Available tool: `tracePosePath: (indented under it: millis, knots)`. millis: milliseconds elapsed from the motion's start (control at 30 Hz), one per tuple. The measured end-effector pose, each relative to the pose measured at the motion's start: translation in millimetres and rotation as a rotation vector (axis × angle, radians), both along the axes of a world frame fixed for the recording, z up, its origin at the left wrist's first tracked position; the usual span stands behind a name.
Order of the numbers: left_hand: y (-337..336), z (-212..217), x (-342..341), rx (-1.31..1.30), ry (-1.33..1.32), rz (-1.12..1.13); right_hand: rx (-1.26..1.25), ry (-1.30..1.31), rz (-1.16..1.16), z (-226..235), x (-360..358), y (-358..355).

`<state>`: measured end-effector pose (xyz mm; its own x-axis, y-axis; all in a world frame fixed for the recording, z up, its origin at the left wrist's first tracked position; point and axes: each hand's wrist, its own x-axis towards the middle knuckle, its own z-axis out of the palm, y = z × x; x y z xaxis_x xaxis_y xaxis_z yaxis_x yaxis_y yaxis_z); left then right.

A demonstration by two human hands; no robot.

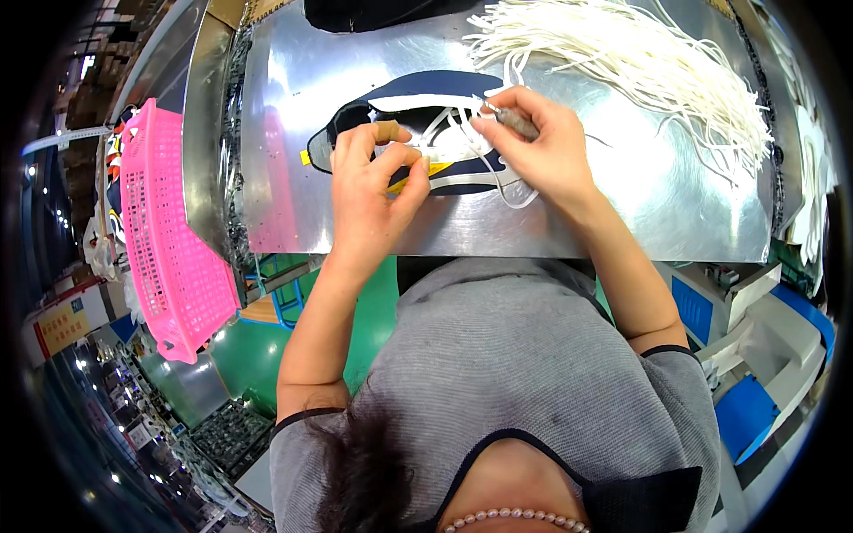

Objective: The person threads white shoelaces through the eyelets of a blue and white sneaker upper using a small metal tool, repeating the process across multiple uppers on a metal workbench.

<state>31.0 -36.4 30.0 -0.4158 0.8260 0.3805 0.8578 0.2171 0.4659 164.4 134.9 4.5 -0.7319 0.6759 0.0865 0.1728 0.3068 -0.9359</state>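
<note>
1. A dark shoe upper (418, 98) lay flat on the metal table (622, 213), between both hands.
2. The left hand (369, 182) pressed on it, fingers (391, 133) pinched shut on a white lace (458, 124).
3. The right hand (542, 142) gripped a thin tool (515, 122), fingers closed around it.
4. A heap of white laces (640, 62) lay near the right hand.
5. A pink basket (164, 258) hung at the table's left; its contents could not be made out.
</note>
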Motion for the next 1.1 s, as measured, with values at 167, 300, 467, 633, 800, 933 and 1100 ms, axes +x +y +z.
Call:
tracePosePath:
  millis: [167, 300, 467, 633, 800, 933, 1100]
  knots:
    - [-3, -1, 0, -0.038, -0.161, -0.029, 0.059, -0.004, 0.071, -9, -3, 20]
    - [1, -2, 2, -0.017, -0.077, -0.055, 0.078, -0.208, 0.379, 1, -10, 27]
    - [-5, -10, -6, 0.023, -0.174, -0.067, 0.052, -0.204, 0.327, 17, -15, 19]
    - [-5, -11, -7, 0.031, -0.188, -0.094, 0.103, -0.337, 0.374, 18, -17, 8]
    - [-5, -11, -14, -0.007, -0.048, -0.113, -0.411, -0.328, 0.639, 15, -21, 27]
    - [-9, -12, -22, -0.049, -0.063, -0.156, -0.523, -0.348, 0.680, 17, -22, 34]
    - [-14, -8, -31, -0.073, -0.232, -0.123, -0.295, -0.439, 0.835, 24, -33, 25]
